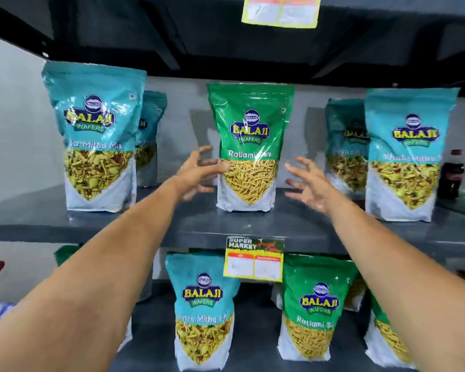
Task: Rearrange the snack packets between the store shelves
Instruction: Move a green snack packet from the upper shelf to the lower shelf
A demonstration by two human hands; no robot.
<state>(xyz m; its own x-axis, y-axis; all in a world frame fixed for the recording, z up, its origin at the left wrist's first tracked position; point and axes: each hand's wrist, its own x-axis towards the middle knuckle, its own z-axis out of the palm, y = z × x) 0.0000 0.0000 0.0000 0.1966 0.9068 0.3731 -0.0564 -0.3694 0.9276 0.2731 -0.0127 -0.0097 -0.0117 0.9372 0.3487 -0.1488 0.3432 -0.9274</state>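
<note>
Two bare hands flank the green Ratlami Sev packet point(249, 146), which I see standing upright mid-way along the upper shelf point(293, 224). My left hand point(196, 174) has its fingers spread, tips just at the packet's edge; my right hand point(310, 185) is splayed open, just apart. Teal Khatta Mitha packets point(98, 135) stand either side.

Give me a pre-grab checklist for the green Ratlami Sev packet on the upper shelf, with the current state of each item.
1. Green packet standing upright: ok.
2. Left hand open, at packet's edge: ok.
3. Right hand open: ok, though not touching the packet.
4. Neighbours clear: ok; left teal packet and right teal packet stand apart from it.
5. Free spot on lower shelf: cannot tell.
6. Packet sealed: cannot tell.
</note>
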